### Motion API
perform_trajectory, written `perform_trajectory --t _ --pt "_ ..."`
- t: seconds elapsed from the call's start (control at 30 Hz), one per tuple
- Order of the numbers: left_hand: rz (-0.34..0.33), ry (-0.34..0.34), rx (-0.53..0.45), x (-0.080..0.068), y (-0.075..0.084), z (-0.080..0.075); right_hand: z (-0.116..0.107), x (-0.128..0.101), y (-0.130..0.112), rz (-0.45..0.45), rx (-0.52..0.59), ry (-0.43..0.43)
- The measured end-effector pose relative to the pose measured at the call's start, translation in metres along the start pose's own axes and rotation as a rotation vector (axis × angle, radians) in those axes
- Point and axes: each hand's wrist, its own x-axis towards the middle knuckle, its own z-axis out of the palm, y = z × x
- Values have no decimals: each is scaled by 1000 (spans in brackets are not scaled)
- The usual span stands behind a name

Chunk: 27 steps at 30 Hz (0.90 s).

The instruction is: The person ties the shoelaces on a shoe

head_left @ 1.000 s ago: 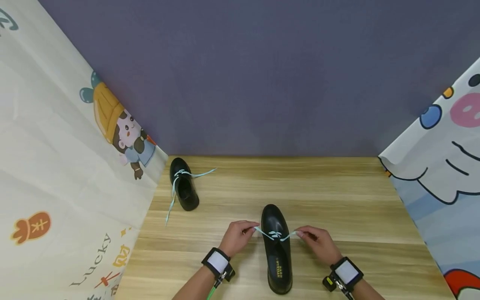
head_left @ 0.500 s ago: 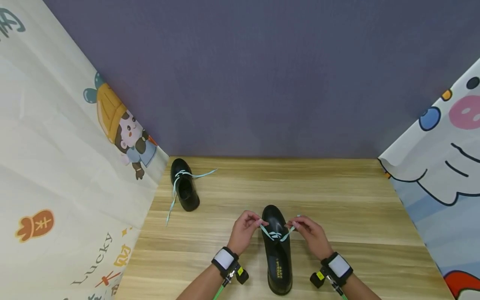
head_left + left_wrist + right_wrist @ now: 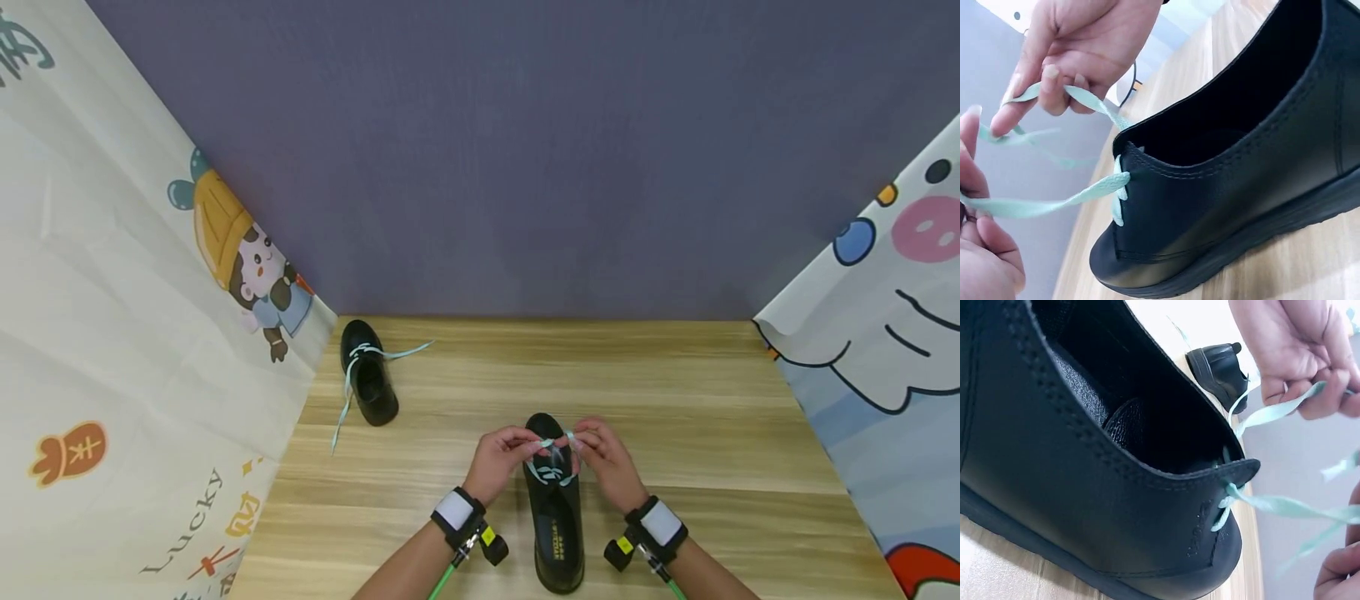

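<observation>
Near the front of the wooden bench [image 3: 697, 392], a black shoe [image 3: 558, 558] stands upright on its sole between the person's forearms, toe pointing away, with gold lettering on its insole [image 3: 557, 533]. Pale mint shoelace [image 3: 1054, 207] threads its eyelets, and the two free lengths rise from there, one to each hand.

The left hand [image 3: 498, 467] has a narrow grip, pinching its length of lace above the toe. The right hand [image 3: 609, 468] pinches the other length, also narrowly, just beside it; the left wrist view shows that lace running across its fingers. Whether the fingertips of the two hands touch, I cannot tell. Past them, the loose ends of lace are blurred.

A second black shoe [image 3: 373, 387] stands well apart, at the far left corner of the bench, with its mint laces [image 3: 408, 351] untied: one length trails to the right, the other toward the person.

Each wrist wears a black strap [image 3: 658, 525] carrying a small camera [image 3: 618, 552]. Printed sheets [image 3: 120, 317] flank the bench, and a grey-purple backdrop [image 3: 480, 158] rises behind.
</observation>
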Motion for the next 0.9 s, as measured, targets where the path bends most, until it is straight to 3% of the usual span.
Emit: perform_trajectory --t 0.23,0.37,0.57,0.9 --pt "-5 -5 -80 1 -6 3 5 1 -1 64 -79 86" --pt "11 23 -87 2 -5 4 8 0 0 79 -117 113" --pt "19 48 -49 1 -2 8 15 -3 -1 197 -150 117" --pt "-6 66 13 0 1 19 27 0 -1 166 -197 185"
